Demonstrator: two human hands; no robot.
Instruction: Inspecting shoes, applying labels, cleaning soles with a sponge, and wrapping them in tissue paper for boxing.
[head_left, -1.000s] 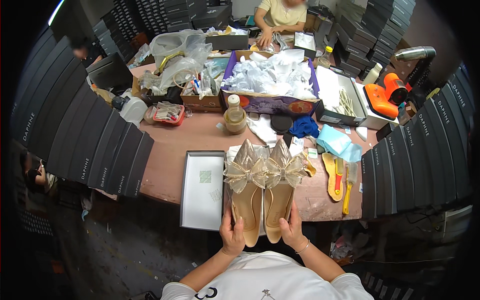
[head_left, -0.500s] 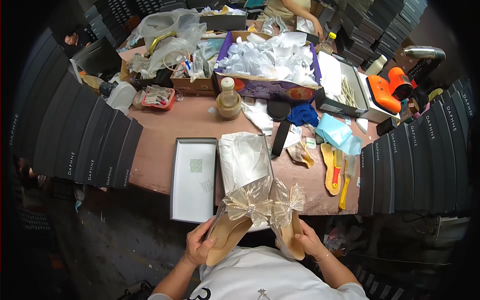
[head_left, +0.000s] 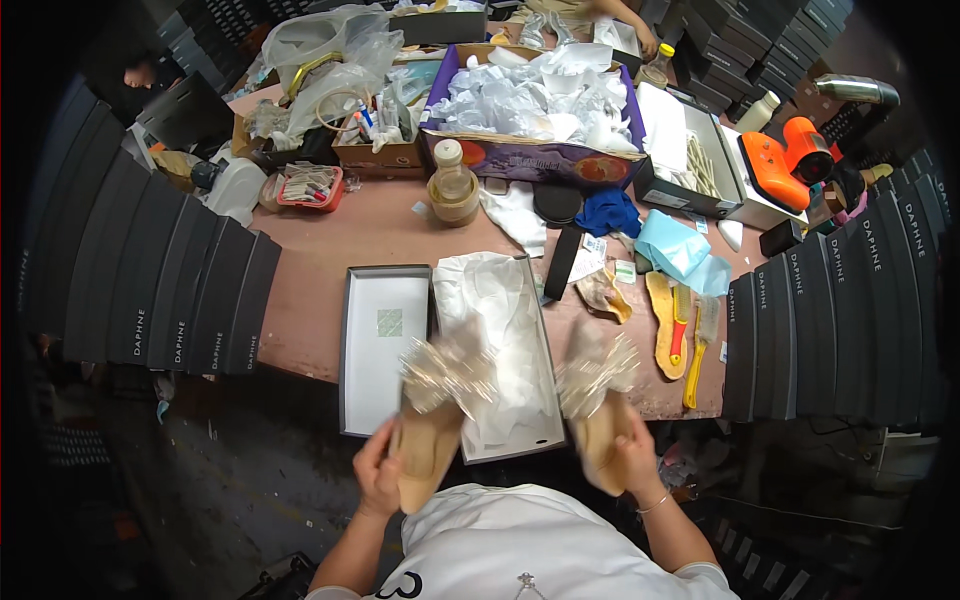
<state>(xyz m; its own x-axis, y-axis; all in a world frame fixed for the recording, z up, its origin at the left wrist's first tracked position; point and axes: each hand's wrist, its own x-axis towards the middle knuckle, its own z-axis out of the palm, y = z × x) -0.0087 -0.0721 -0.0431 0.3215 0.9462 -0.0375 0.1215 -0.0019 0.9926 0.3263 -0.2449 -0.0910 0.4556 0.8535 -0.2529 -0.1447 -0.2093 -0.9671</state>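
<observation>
My left hand (head_left: 379, 470) grips a beige shoe (head_left: 432, 452) near its heel. The other shoe of the pair (head_left: 600, 440) is in my right hand (head_left: 636, 452), held apart from the first. Sparkly bows (head_left: 448, 380) top both shoes, smeared by motion, and the toes point away from me. Beyond and between them lies a shoe box (head_left: 548, 400) lined with white tissue paper (head_left: 490, 300). Its box lid (head_left: 385, 375), pale inside with a dark rim, lies against the left side of the box.
Stacked dark shoe boxes (head_left: 155, 270) wall the left side, with more dark boxes (head_left: 840, 310) at right. A purple carton (head_left: 540, 178) holds crumpled paper. Nearer stand a bottle in a jar (head_left: 453, 190), insole (head_left: 662, 325), yellow-handled brush (head_left: 695, 370) and blue cloth (head_left: 607, 212). Another person's arm (head_left: 630, 22) shows far back.
The shoes were close together; now they are spread apart, one to the left and one to the right. The tissue-lined box shows more between them.
</observation>
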